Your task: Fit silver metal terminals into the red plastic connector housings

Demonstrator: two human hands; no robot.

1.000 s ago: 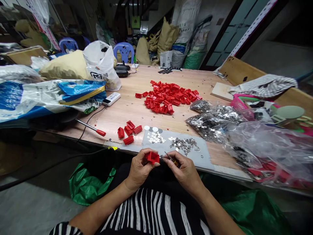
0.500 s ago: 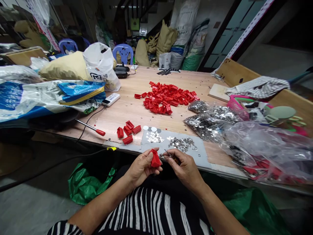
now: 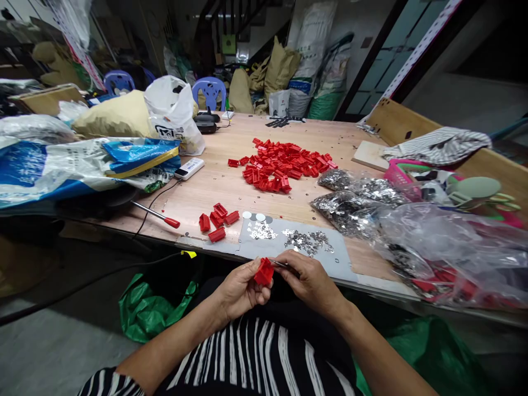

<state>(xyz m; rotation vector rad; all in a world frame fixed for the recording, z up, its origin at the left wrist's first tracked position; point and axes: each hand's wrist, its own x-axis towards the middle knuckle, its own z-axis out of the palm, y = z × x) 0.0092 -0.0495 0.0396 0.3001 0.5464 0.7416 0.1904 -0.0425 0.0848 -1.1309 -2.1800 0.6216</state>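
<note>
My left hand (image 3: 245, 286) is closed around a small red plastic housing (image 3: 264, 271), holding it tilted just in front of the table edge. In my right hand (image 3: 311, 278) is a slim metal tool (image 3: 281, 265) that looks like tweezers, gripped between thumb and fingers. Its tip meets the upper right side of the housing; whether a small part sits at the tip cannot be made out. Just beyond my hands, a grey mat (image 3: 280, 258) bears two little heaps of flat metal pieces, one bright (image 3: 262, 231) and one darker (image 3: 309, 242). Several red housings (image 3: 218, 218) lie left of the mat.
A large pile of red housings (image 3: 284, 162) occupies the middle of the table. Bags of metal pieces (image 3: 346, 206) and a clear plastic bag (image 3: 457, 242) are at right. A red-handled rod (image 3: 171, 223), a white device (image 3: 190, 168) and packaging bags (image 3: 136, 157) sit at left.
My right hand has moved left, bringing the tool's tip from beside the red housing onto it. My left hand has turned the housing slightly. The view has shifted a little.
</note>
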